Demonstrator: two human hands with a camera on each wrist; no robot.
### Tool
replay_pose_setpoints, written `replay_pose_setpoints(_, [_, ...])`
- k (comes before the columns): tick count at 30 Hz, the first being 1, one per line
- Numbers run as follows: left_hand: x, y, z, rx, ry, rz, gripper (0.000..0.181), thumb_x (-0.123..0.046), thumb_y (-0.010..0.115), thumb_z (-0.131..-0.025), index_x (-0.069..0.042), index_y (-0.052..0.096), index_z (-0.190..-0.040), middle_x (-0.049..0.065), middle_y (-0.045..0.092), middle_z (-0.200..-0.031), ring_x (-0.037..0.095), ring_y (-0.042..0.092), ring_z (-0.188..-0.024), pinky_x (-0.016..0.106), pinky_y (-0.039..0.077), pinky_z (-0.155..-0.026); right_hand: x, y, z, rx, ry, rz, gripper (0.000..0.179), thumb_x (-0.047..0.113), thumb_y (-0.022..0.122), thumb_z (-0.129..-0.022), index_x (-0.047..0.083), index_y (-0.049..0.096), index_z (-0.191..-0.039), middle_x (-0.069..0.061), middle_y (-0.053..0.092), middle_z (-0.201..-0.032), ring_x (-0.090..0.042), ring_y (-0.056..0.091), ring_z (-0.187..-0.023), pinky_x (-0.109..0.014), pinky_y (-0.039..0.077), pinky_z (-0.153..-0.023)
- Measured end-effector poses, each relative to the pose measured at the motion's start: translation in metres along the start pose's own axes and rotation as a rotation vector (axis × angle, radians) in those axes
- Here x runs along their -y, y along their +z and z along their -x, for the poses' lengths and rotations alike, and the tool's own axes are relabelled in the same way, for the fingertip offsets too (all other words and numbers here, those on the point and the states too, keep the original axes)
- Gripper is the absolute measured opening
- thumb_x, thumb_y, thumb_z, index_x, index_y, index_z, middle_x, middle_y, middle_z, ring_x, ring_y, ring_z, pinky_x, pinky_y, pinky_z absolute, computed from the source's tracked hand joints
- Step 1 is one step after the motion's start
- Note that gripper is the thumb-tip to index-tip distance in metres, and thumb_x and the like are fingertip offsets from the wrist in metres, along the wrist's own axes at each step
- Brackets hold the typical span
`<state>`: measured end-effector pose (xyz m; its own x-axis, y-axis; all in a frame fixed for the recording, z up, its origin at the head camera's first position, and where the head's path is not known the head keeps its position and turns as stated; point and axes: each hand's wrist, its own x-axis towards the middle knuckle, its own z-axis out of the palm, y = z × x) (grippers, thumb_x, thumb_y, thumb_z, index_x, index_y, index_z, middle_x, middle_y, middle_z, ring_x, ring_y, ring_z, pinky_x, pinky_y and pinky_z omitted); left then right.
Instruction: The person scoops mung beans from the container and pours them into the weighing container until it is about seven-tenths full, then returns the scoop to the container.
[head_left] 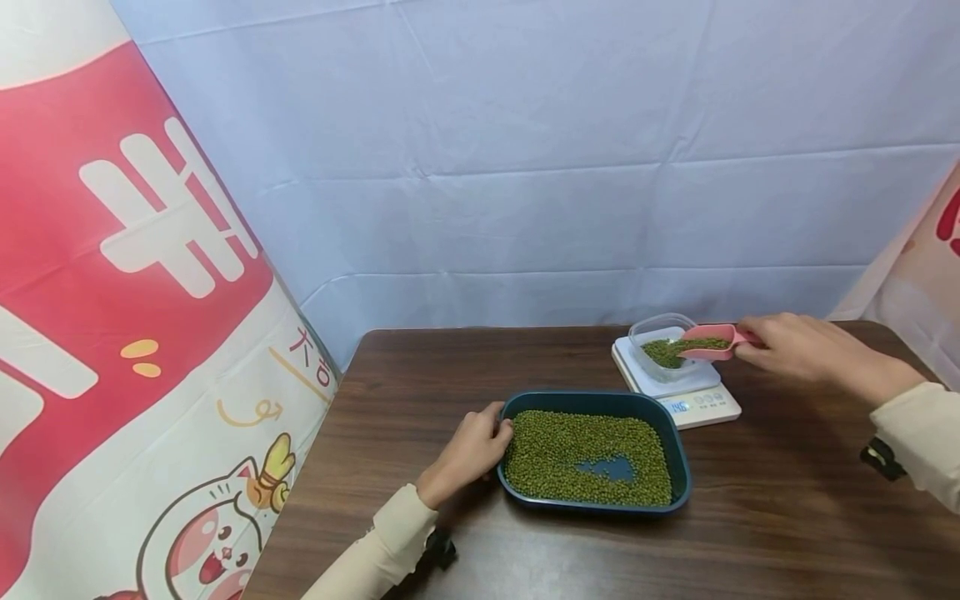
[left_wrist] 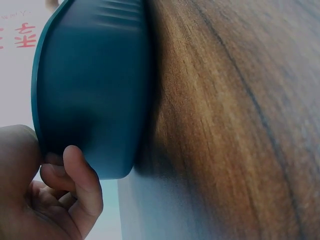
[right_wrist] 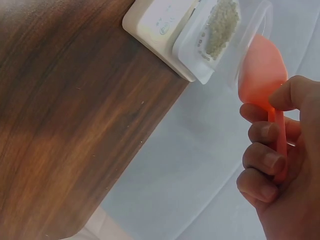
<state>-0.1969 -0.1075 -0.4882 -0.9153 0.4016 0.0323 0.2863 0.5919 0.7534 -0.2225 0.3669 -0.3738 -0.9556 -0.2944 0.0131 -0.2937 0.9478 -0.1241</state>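
My left hand (head_left: 471,448) grips the left rim of a dark teal plastic tray (head_left: 577,402) holding green mung beans (head_left: 570,450). In the left wrist view, curled fingers (left_wrist: 82,175) hold the tray's edge. With my right hand (head_left: 798,346) I hold a pink scoop (head_left: 722,332) by its handle, its bowl carrying more beans. The scoop's tip reaches over the rim of a clear plastic container (head_left: 637,333), which has some beans inside. That container stands on a white digital scale (head_left: 708,406) with a lit display. Seen from the right wrist, the fingers wrap the scoop handle (right_wrist: 281,145).
Everything stands on a dark wooden table (head_left: 427,375). A pale cloth backdrop (head_left: 525,225) hangs behind its far edge, and a printed red-and-white banner (head_left: 150,333) hangs at the left. The scale sits near the far edge, just behind the tray's right corner.
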Motion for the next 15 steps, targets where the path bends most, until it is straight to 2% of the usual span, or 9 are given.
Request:
replay_pose_setpoints(6, [-0.0004, -0.0011, 0.0016, 0.015, -0.014, 0.006, 0.047, -0.021, 0.049, -0.113, 0.000, 0.050, -0.155, -0.002, 0.054, -0.054, 0.016, 0.056, -0.034, 0.031, 0.052, -0.035, 0.0011, -0.0024, -0.0003, -0.003, -0.007, 0.009, 0.021, 0.027, 0.064, -0.104, 0.015, 0.059, -0.088, 0.002, 0.043, -0.071, -0.015, 0.042, -0.065, -0.031, 0.031, -0.057])
replay_pose_setpoints(15, [-0.0006, -0.0020, 0.0023, 0.018, -0.004, 0.001, 0.048, -0.020, 0.050, -0.112, 0.001, 0.049, -0.156, -0.002, 0.054, -0.054, 0.016, 0.056, -0.033, 0.030, 0.052, -0.034, 0.0081, -0.0066, -0.0008, 0.008, -0.008, 0.040, 0.019, 0.026, 0.066, -0.103, 0.013, 0.060, -0.090, 0.002, 0.045, -0.071, -0.015, 0.044, -0.065, -0.031, 0.031, -0.056])
